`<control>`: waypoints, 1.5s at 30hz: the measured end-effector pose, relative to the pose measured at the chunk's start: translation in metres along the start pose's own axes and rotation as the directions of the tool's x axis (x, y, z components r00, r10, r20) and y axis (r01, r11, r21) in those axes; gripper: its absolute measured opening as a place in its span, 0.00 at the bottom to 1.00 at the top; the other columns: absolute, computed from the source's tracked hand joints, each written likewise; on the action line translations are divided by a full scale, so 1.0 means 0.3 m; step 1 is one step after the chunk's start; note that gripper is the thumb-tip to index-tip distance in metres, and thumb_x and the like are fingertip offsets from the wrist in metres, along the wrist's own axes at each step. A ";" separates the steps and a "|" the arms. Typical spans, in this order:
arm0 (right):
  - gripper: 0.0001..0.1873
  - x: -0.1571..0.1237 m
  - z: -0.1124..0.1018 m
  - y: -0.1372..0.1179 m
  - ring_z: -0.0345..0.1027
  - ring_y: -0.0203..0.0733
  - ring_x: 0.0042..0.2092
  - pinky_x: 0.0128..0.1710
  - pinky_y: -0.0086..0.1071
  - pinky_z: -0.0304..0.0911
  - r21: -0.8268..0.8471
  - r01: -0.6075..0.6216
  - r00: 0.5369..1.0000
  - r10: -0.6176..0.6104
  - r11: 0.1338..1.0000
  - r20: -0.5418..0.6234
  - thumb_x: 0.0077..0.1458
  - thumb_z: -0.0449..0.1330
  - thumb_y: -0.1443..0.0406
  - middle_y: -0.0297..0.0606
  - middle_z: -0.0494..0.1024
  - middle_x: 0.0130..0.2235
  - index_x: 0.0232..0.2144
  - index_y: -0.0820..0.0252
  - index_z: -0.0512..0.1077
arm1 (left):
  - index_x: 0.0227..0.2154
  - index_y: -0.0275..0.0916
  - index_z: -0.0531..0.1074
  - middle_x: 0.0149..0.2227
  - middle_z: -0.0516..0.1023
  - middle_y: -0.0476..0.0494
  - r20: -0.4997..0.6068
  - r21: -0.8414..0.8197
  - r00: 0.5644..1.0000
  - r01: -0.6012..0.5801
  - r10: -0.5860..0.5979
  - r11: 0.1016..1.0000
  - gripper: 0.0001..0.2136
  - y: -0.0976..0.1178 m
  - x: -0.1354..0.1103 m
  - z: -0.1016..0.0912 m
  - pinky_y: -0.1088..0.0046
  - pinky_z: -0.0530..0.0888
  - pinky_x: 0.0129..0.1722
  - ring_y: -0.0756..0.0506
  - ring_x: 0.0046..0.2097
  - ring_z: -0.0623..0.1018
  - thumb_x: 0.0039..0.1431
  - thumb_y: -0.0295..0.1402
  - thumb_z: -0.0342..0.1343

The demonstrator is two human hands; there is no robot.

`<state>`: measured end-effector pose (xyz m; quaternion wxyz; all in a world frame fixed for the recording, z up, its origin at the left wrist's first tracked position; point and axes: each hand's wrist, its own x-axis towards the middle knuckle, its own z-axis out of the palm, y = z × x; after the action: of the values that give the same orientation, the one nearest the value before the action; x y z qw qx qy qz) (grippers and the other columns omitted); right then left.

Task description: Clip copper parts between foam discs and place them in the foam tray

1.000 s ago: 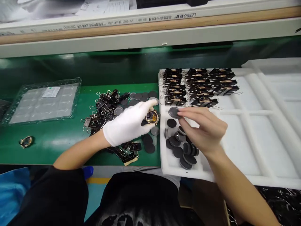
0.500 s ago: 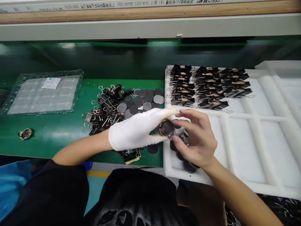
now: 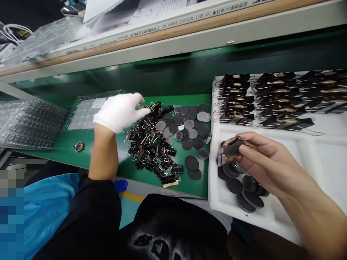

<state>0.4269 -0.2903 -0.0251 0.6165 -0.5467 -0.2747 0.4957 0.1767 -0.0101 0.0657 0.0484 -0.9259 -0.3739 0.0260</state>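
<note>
My left hand (image 3: 119, 112), in a white glove, hovers at the upper left edge of a heap of black binder clips (image 3: 151, 141). Its thumb and forefinger are apart, and nothing shows between them. Over the white foam tray, my bare right hand (image 3: 260, 159) pinches a gold-rimmed round watch case (image 3: 231, 146) with a dark disc against its face. Below that hand, several black discs (image 3: 234, 186) lie in a tray compartment. More black and grey discs (image 3: 191, 124) are spread on the green table between the clips and the tray.
Rows of clipped gold-rimmed pieces (image 3: 238, 97) fill the back of the foam tray (image 3: 213, 173). Another gold-rimmed round piece (image 3: 78, 147) lies on the table at left, near a clear plastic tray (image 3: 84, 115) and stacked clear trays (image 3: 29, 122). A shelf edge (image 3: 162, 45) crosses behind.
The watch case has passed from my left hand to my right. My left hand has moved left to the binder clips, and the view has turned and shifted left.
</note>
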 end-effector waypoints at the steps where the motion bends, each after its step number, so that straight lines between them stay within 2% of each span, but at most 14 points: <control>1: 0.11 0.002 0.001 -0.002 0.78 0.45 0.38 0.34 0.36 0.78 -0.005 -0.003 1.000 0.003 1.000 -0.018 0.54 0.75 0.54 0.39 0.83 0.40 0.38 0.47 0.82 | 0.55 0.44 0.77 0.43 0.84 0.39 -0.023 -0.027 1.000 0.005 -0.006 1.000 0.23 -0.038 0.028 0.016 0.61 0.74 0.45 0.37 0.44 0.82 0.65 0.52 0.57; 3: 0.12 0.008 0.005 -0.004 0.78 0.47 0.38 0.34 0.37 0.78 -0.014 -0.010 1.000 0.010 1.000 -0.029 0.53 0.75 0.53 0.40 0.82 0.38 0.37 0.47 0.82 | 0.55 0.44 0.78 0.45 0.84 0.39 -0.021 -0.099 0.997 -0.075 0.073 0.992 0.23 -0.088 0.081 0.054 0.61 0.75 0.46 0.38 0.45 0.81 0.63 0.50 0.59; 7: 0.11 0.021 0.003 0.003 0.77 0.44 0.36 0.33 0.36 0.77 0.000 0.002 0.999 -0.002 1.000 0.038 0.54 0.74 0.52 0.39 0.82 0.37 0.37 0.47 0.83 | 0.37 0.44 0.84 0.41 0.85 0.43 0.046 -0.217 0.963 -0.251 0.267 0.943 0.12 -0.119 0.134 0.082 0.63 0.75 0.45 0.42 0.41 0.82 0.63 0.44 0.58; 10: 0.08 0.023 0.004 0.011 0.79 0.41 0.35 0.34 0.34 0.79 -0.029 0.061 0.992 -0.057 0.998 0.117 0.57 0.73 0.55 0.38 0.83 0.43 0.38 0.47 0.83 | 0.31 0.46 0.83 0.37 0.85 0.46 -0.186 -0.293 0.936 -0.343 0.299 0.892 0.10 -0.080 0.097 0.040 0.64 0.75 0.43 0.44 0.39 0.82 0.63 0.42 0.60; 12: 0.06 0.016 0.017 0.014 0.82 0.43 0.38 0.37 0.35 0.80 -0.075 0.154 0.974 -0.139 0.985 0.178 0.58 0.73 0.58 0.38 0.83 0.48 0.39 0.47 0.84 | 0.30 0.45 0.81 0.35 0.84 0.48 -0.403 -0.364 0.885 -0.390 0.234 0.846 0.09 -0.004 0.047 0.012 0.66 0.75 0.39 0.47 0.35 0.80 0.63 0.40 0.61; 14: 0.05 0.004 0.041 0.015 0.83 0.45 0.42 0.40 0.36 0.81 -0.133 0.246 0.952 -0.213 0.960 0.220 0.59 0.72 0.62 0.41 0.81 0.55 0.40 0.48 0.85 | 0.30 0.42 0.80 0.30 0.83 0.50 -0.534 -0.473 0.834 -0.429 0.138 0.769 0.09 0.110 -0.011 0.003 0.69 0.73 0.32 0.49 0.30 0.78 0.63 0.39 0.63; 18: 0.07 -0.020 0.087 0.025 0.83 0.45 0.44 0.42 0.37 0.82 -0.201 0.341 0.933 -0.303 0.918 0.195 0.59 0.71 0.65 0.44 0.72 0.67 0.41 0.50 0.85 | 0.35 0.39 0.77 0.28 0.82 0.52 -0.363 -0.754 0.919 -0.387 0.155 0.530 0.09 0.345 -0.115 0.036 0.75 0.76 0.30 0.51 0.28 0.80 0.67 0.39 0.60; 21: 0.09 -0.019 0.087 0.041 0.80 0.50 0.53 0.45 0.39 0.81 -0.247 0.447 0.893 -0.414 0.860 0.174 0.58 0.72 0.66 0.44 0.78 0.61 0.41 0.50 0.85 | 0.37 0.40 0.77 0.31 0.84 0.51 -0.301 -0.811 0.915 -0.394 0.267 0.433 0.07 0.423 -0.148 0.061 0.77 0.77 0.33 0.53 0.30 0.82 0.68 0.36 0.58; 23: 0.09 -0.014 0.074 0.046 0.80 0.51 0.52 0.47 0.42 0.80 -0.309 0.516 0.857 -0.480 0.799 0.188 0.58 0.71 0.67 0.43 0.83 0.52 0.41 0.50 0.85 | 0.35 0.40 0.76 0.29 0.83 0.52 -0.284 -0.779 0.892 -0.429 0.352 0.457 0.09 0.421 -0.141 0.066 0.78 0.73 0.30 0.53 0.28 0.79 0.67 0.39 0.59; 26: 0.09 -0.008 0.053 0.039 0.81 0.48 0.42 0.45 0.43 0.79 -0.405 0.578 0.816 -0.518 0.709 0.257 0.58 0.71 0.67 0.40 0.86 0.40 0.41 0.49 0.84 | 0.26 0.41 0.70 0.19 0.70 0.54 -0.197 -0.608 0.884 -0.449 0.423 0.655 0.23 0.386 -0.106 0.065 0.74 0.61 0.22 0.52 0.21 0.69 0.57 0.57 0.64; 28: 0.11 -0.007 0.042 0.026 0.82 0.47 0.40 0.46 0.42 0.79 -0.437 0.611 0.791 -0.519 0.660 0.324 0.57 0.70 0.68 0.38 0.86 0.39 0.42 0.48 0.84 | 0.21 0.42 0.63 0.15 0.60 0.56 -0.107 -0.493 0.882 -0.449 0.460 0.745 0.30 0.371 -0.085 0.071 0.72 0.54 0.22 0.52 0.19 0.62 0.48 0.65 0.63; 31: 0.12 -0.009 0.029 0.006 0.83 0.49 0.47 0.50 0.41 0.79 -0.440 0.657 0.752 -0.494 0.612 0.436 0.58 0.69 0.69 0.40 0.86 0.47 0.42 0.48 0.84 | 0.17 0.42 0.57 0.15 0.54 0.55 -0.004 -0.485 0.832 -0.487 0.555 0.726 0.33 0.377 -0.077 0.098 0.70 0.51 0.24 0.52 0.19 0.57 0.48 0.68 0.59; 36: 0.12 -0.009 0.015 -0.012 0.82 0.50 0.53 0.50 0.39 0.79 -0.432 0.686 0.716 -0.436 0.585 0.546 0.61 0.67 0.71 0.40 0.86 0.49 0.43 0.50 0.84 | 0.13 0.41 0.54 0.13 0.49 0.53 -0.059 -0.461 0.822 -0.526 0.567 0.714 0.35 0.412 -0.106 0.138 0.69 0.48 0.25 0.52 0.19 0.52 0.52 0.69 0.52; 45: 0.11 -0.011 0.009 -0.012 0.81 0.51 0.53 0.52 0.41 0.78 -0.457 0.638 0.750 -0.363 0.620 0.553 0.61 0.66 0.70 0.38 0.86 0.45 0.43 0.48 0.83 | 0.12 0.40 0.62 0.10 0.50 0.50 -0.123 -0.274 0.821 -0.568 0.558 0.776 0.33 0.446 -0.124 0.139 0.70 0.46 0.23 0.52 0.15 0.50 0.54 0.67 0.46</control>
<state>0.4245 -0.2919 -0.0202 0.4442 -0.4996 -0.6885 0.2813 0.2386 -0.1289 0.0100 -0.0954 -0.9918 -0.0786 -0.0335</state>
